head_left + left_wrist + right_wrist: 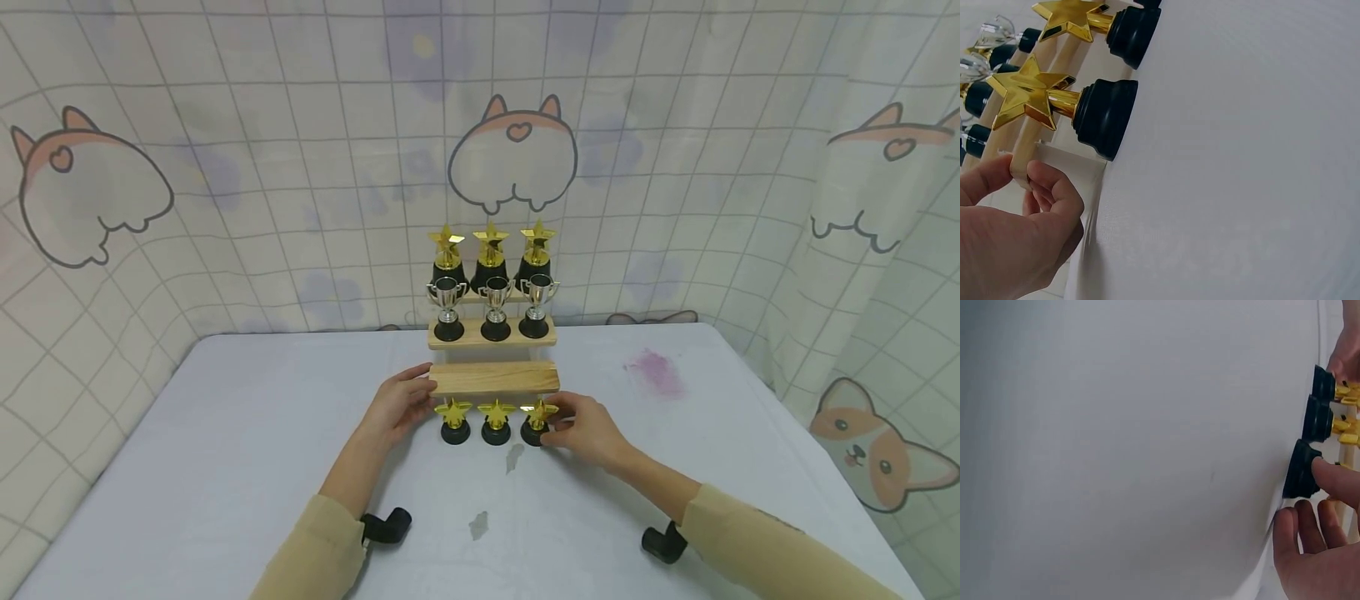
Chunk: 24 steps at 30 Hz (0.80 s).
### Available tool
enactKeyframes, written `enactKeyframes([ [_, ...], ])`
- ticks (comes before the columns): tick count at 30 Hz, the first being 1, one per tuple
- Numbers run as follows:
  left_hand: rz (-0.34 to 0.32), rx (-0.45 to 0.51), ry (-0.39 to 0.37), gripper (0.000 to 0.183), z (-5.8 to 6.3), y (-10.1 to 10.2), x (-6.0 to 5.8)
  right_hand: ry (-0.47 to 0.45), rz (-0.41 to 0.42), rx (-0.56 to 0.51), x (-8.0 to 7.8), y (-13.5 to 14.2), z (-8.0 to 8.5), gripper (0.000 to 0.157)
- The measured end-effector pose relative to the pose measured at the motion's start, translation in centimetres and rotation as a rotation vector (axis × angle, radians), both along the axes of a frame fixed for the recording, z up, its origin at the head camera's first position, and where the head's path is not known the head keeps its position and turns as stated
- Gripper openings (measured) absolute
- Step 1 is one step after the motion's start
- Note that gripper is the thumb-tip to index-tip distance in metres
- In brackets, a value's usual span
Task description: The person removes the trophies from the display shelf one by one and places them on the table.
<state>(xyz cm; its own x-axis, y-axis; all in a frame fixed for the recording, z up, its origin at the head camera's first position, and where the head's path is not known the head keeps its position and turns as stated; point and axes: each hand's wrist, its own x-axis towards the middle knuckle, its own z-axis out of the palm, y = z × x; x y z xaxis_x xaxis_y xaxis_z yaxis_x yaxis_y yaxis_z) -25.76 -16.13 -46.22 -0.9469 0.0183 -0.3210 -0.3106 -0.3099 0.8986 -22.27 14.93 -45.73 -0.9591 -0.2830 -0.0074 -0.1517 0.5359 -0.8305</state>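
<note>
My left hand (pixel 401 404) pinches the left end of the lowest wooden board (pixel 495 378) of a tiered display stand, thumb and index finger on either side of it in the left wrist view. In front of that board, small gold star trophies with black bases stand in a row: left (pixel 454 421), middle (pixel 496 422) and right (pixel 536 422). My right hand (pixel 588 429) holds the right trophy, with the thumb against its black base (pixel 1300 470). Part of the index finger's contact is hidden in the right wrist view.
Silver cup trophies (pixel 496 310) stand on the stand's middle board (pixel 472 337), and larger gold star trophies (pixel 491 258) on the board behind. A white cloth (pixel 285 433) covers the table, with a pink stain (pixel 656 372) at right. A patterned curtain (pixel 315 167) hangs behind.
</note>
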Motion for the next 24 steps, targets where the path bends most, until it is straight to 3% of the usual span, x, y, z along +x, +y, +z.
enactKeyframes([
  [7,-0.004,0.019,-0.002,0.054,0.0,0.1,-0.1,0.03,-0.015,-0.049,-0.3,1.6,0.6,0.025],
  [11,-0.005,0.018,0.004,0.055,0.0,0.1,0.0,0.055,-0.031,-0.052,-1.0,2.1,1.2,0.018],
  [24,-0.018,0.01,-0.001,0.055,-0.1,-0.2,0.0,0.132,-0.121,-0.117,-4.1,1.8,4.2,0.025],
])
